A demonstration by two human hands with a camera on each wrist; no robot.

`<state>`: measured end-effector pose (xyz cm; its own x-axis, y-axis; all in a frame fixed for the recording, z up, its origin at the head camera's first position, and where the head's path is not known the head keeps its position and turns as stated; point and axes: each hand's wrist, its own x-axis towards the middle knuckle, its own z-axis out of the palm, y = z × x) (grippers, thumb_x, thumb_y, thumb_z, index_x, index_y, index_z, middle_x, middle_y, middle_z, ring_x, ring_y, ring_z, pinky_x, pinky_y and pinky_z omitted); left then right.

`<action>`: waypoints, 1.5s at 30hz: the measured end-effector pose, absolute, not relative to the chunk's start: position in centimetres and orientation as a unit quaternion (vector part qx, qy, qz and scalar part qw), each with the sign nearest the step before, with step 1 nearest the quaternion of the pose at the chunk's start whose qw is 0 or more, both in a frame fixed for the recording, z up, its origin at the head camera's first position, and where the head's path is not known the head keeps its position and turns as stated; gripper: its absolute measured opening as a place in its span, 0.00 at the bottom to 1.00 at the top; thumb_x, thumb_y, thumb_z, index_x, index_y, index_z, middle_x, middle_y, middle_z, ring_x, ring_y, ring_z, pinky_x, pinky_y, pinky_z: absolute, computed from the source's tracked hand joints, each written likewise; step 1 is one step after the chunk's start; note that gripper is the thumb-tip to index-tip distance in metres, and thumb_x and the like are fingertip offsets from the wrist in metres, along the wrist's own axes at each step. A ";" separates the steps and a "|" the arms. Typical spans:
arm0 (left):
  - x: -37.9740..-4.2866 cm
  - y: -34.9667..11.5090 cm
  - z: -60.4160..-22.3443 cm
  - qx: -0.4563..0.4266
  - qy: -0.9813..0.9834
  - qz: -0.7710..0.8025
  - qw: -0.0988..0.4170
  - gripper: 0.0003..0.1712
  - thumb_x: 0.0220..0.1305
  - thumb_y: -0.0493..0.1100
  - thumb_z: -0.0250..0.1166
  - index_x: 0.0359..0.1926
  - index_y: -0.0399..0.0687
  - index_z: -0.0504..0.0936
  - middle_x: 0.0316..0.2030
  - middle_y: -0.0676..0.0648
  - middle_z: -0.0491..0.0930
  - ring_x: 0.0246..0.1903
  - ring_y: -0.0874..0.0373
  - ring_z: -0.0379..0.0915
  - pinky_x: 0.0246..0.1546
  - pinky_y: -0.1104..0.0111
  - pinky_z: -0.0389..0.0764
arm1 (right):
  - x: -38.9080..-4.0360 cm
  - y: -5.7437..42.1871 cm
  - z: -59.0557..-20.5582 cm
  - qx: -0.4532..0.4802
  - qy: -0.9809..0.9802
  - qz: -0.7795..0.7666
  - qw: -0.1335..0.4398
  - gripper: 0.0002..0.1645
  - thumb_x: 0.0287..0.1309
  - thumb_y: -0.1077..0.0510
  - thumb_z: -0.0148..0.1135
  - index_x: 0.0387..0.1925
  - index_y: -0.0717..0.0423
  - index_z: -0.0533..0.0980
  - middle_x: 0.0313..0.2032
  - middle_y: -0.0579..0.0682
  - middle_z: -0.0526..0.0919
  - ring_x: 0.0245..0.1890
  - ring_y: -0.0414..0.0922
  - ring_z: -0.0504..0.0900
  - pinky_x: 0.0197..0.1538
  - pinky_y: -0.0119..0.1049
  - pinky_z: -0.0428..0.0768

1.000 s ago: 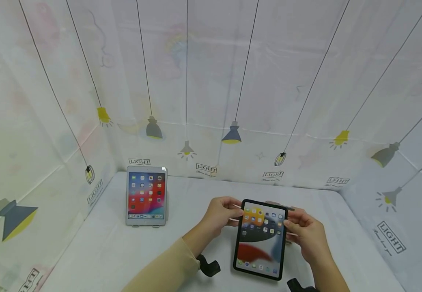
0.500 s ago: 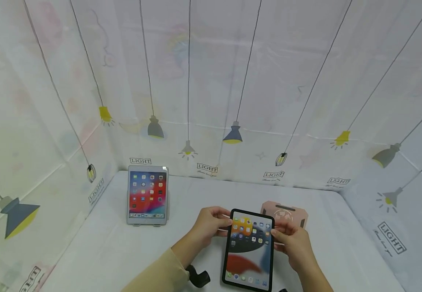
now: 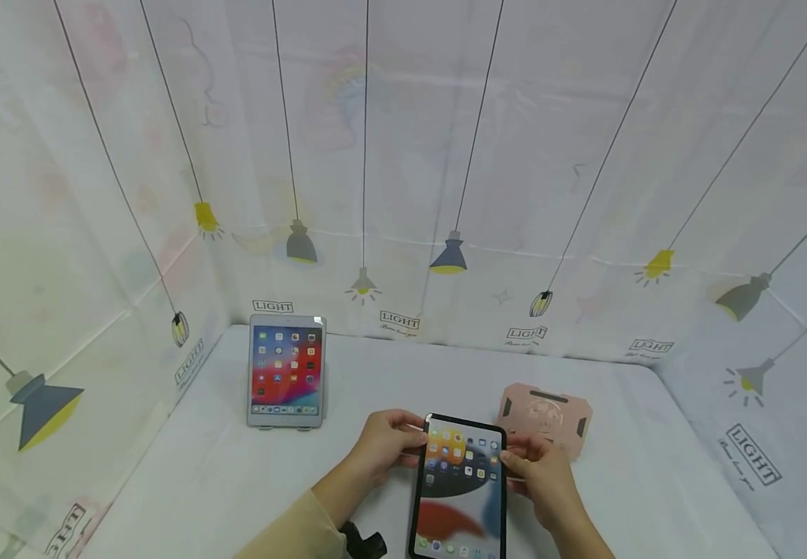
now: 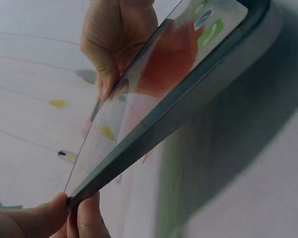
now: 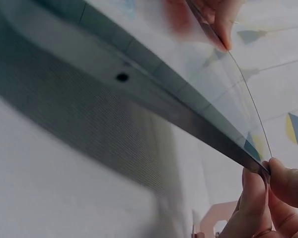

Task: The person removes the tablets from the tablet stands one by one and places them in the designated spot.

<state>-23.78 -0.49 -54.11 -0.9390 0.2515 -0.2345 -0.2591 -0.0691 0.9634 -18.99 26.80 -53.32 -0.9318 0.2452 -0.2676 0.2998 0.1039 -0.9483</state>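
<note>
A dark-framed tablet (image 3: 461,489) with a lit home screen is held face up between both hands, its near end cut off by the head view's lower edge. My left hand (image 3: 384,449) pinches its left edge near the far corner, thumb on the front. Opposite, my right hand (image 3: 538,470) pinches the right edge near the other far corner. In the left wrist view the tablet (image 4: 154,116) slants over the white surface and casts a shadow. The right wrist view shows thumb and fingers of the right hand (image 5: 268,198) at its far corner.
A white tablet (image 3: 287,373) stands propped up at the back left. A pink stand (image 3: 545,411) lies on the white table (image 3: 403,369) beyond my right hand. Printed cloth walls (image 3: 403,194) enclose the table's back and sides. A black wrist mount (image 3: 364,541) sits by my left sleeve.
Both hands have drawn the dark tablet left and toward the person, away from the pink stand, which now shows almost whole. The white tablet stays in place; the head view shifts slightly.
</note>
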 end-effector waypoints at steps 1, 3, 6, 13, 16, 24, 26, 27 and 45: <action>-23.7 -0.6 -54.2 -0.003 0.659 0.731 0.176 0.15 0.64 0.34 0.75 0.52 0.39 0.88 0.37 0.45 0.88 0.33 0.57 0.90 0.26 0.71 0.89 | -19.0 26.7 -53.4 0.185 0.744 -0.642 0.021 0.18 0.68 0.67 0.70 0.58 0.65 0.81 0.33 0.48 0.89 0.31 0.44 0.89 0.29 0.34 0.89; -23.5 -0.9 -54.4 -0.004 0.658 0.732 0.177 0.16 0.64 0.33 0.74 0.53 0.38 0.88 0.36 0.46 0.87 0.32 0.58 0.89 0.26 0.71 0.89 | -18.9 26.4 -53.6 0.187 0.747 -0.637 0.021 0.18 0.67 0.67 0.70 0.57 0.65 0.81 0.33 0.49 0.89 0.31 0.44 0.88 0.29 0.34 0.88; -23.3 -1.1 -54.7 -0.004 0.657 0.733 0.178 0.16 0.64 0.32 0.74 0.53 0.37 0.88 0.35 0.46 0.87 0.31 0.59 0.88 0.25 0.72 0.88 | -18.8 26.0 -53.9 0.187 0.751 -0.632 0.026 0.19 0.67 0.67 0.71 0.57 0.64 0.81 0.34 0.49 0.88 0.30 0.44 0.87 0.29 0.34 0.88; -22.9 -1.6 -55.2 -0.004 0.654 0.735 0.178 0.17 0.63 0.32 0.74 0.53 0.35 0.86 0.34 0.47 0.87 0.28 0.60 0.87 0.24 0.72 0.88 | -18.7 25.6 -54.2 0.184 0.758 -0.624 0.033 0.18 0.66 0.67 0.71 0.55 0.64 0.81 0.34 0.50 0.87 0.30 0.44 0.86 0.28 0.33 0.87; -22.6 -1.9 -55.3 -0.003 0.652 0.737 0.181 0.18 0.64 0.32 0.74 0.54 0.34 0.86 0.34 0.47 0.88 0.28 0.60 0.87 0.24 0.72 0.88 | -18.7 25.5 -54.5 0.187 0.760 -0.622 0.037 0.18 0.64 0.68 0.71 0.55 0.65 0.81 0.32 0.50 0.86 0.29 0.44 0.85 0.27 0.33 0.87; -22.2 -2.4 -55.4 -0.019 0.662 0.724 0.194 0.17 0.63 0.31 0.74 0.53 0.34 0.86 0.35 0.47 0.88 0.29 0.60 0.87 0.24 0.70 0.89 | -18.4 25.4 -54.8 0.187 0.761 -0.620 0.049 0.19 0.60 0.68 0.75 0.53 0.65 0.82 0.31 0.50 0.85 0.26 0.44 0.83 0.25 0.33 0.86; -22.2 -2.5 -55.5 -0.024 0.664 0.720 0.200 0.16 0.63 0.31 0.74 0.52 0.34 0.87 0.35 0.47 0.87 0.29 0.60 0.87 0.25 0.69 0.90 | -18.3 25.3 -54.9 0.186 0.757 -0.624 0.051 0.20 0.59 0.69 0.76 0.52 0.66 0.83 0.31 0.50 0.85 0.25 0.43 0.83 0.24 0.33 0.86; -22.2 -2.5 -55.5 -0.026 0.666 0.718 0.202 0.16 0.63 0.31 0.74 0.51 0.34 0.87 0.35 0.47 0.88 0.29 0.60 0.87 0.25 0.69 0.90 | -18.2 25.3 -54.9 0.186 0.756 -0.626 0.052 0.20 0.58 0.69 0.76 0.52 0.66 0.83 0.31 0.50 0.85 0.25 0.43 0.83 0.24 0.33 0.86; -22.3 -4.2 -55.4 -0.043 0.671 0.696 0.253 0.14 0.67 0.31 0.68 0.53 0.30 0.85 0.40 0.35 0.91 0.32 0.54 0.91 0.35 0.60 0.94 | -17.3 25.8 -54.9 0.198 0.743 -0.630 0.108 0.25 0.63 0.72 0.69 0.62 0.71 0.78 0.40 0.58 0.93 0.34 0.50 0.93 0.39 0.47 0.94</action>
